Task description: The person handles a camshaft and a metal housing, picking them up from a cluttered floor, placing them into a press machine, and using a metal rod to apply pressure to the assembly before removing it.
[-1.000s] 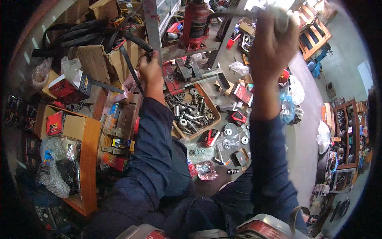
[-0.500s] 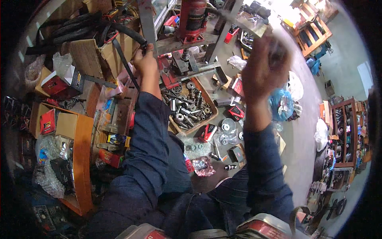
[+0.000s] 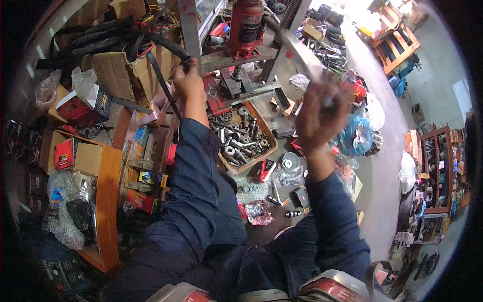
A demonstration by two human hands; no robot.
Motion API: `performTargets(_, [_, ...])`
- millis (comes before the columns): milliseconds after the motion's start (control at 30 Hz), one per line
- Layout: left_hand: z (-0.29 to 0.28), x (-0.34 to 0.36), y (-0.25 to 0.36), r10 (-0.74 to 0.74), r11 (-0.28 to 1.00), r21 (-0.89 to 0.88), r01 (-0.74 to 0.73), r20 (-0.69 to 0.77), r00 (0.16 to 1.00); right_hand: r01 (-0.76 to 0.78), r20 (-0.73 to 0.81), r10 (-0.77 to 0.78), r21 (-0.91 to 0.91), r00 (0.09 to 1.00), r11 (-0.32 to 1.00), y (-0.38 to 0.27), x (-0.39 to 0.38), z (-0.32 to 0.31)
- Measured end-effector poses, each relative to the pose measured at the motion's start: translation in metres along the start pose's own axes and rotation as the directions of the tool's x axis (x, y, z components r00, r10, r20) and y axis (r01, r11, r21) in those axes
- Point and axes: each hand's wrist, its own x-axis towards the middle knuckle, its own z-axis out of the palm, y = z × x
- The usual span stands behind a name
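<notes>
A red bottle jack (image 3: 246, 25) stands on the crossbar of a metal press frame (image 3: 241, 53) at the top centre. My right hand (image 3: 322, 113), blurred by motion, is closed around a long grey metal lever (image 3: 297, 50) that slants up toward the jack. My left hand (image 3: 188, 80) is stretched forward and grips the frame's left metal upright (image 3: 188, 25), beside a thin black strap (image 3: 162, 85). Below the frame lies a wooden tray (image 3: 269, 141) of bolts, nuts and bearings.
Cardboard boxes (image 3: 118, 75), black hoses (image 3: 100, 38) and red cartons (image 3: 78, 108) crowd the left. An orange wooden shelf (image 3: 108, 201) holds small packages. Washers and bagged parts (image 3: 289, 171) lie on the floor between my arms. A blue plastic bag (image 3: 354, 136) sits at the right.
My right hand has swung the lever down from high at the top edge to about mid-frame. My left hand has stayed on the upright.
</notes>
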Motion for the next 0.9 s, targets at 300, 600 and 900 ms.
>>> performTargets(300, [0.010,0.001,-0.006,0.002,1.000,0.009,-0.002,-0.028,1.000,0.048,0.194,0.010,-0.293,0.981,0.955,0.013,0.122,0.012])
performTargets(600, [0.011,-0.007,0.006,0.001,1.000,0.004,-0.001,0.029,1.000,-0.223,0.538,0.329,-0.254,0.776,0.941,-0.014,-0.091,-0.046])
performTargets(900, [0.003,0.001,-0.004,-0.006,1.000,-0.018,0.006,0.018,1.000,0.106,0.163,-0.077,-0.178,0.984,0.978,0.001,0.102,0.025])
